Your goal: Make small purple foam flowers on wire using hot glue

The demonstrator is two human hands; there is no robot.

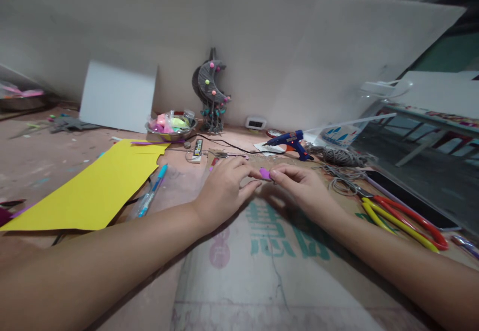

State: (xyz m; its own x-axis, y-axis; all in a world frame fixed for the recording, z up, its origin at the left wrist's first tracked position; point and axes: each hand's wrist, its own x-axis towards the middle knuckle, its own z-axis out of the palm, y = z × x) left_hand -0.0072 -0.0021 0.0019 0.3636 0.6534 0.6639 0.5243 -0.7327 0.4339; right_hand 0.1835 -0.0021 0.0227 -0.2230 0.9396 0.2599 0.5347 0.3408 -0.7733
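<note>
Between my two hands, above the printed cardboard [232, 281], is a small purple piece [265, 174] that looks like paper or foam. The thumb and fingers of my right hand [305, 189] pinch its right end. My left hand [226, 186] has its index fingertip at the left edge of the piece, and I cannot tell whether it touches. Its thumb is held a little apart below, with a gap showing between thumb and finger. Beyond my right hand, a blue hot glue gun [290, 143] rests with its nozzle pointing left.
Yellow sheet [93, 181] and a blue pen [152, 191] lie left. At the back are a metal bowl [170, 134] of colourful bits, a grey moon ornament [211, 84] and a white board [119, 94]. Right are grey yarn [337, 155], scissors [407, 221] and a phone [411, 199].
</note>
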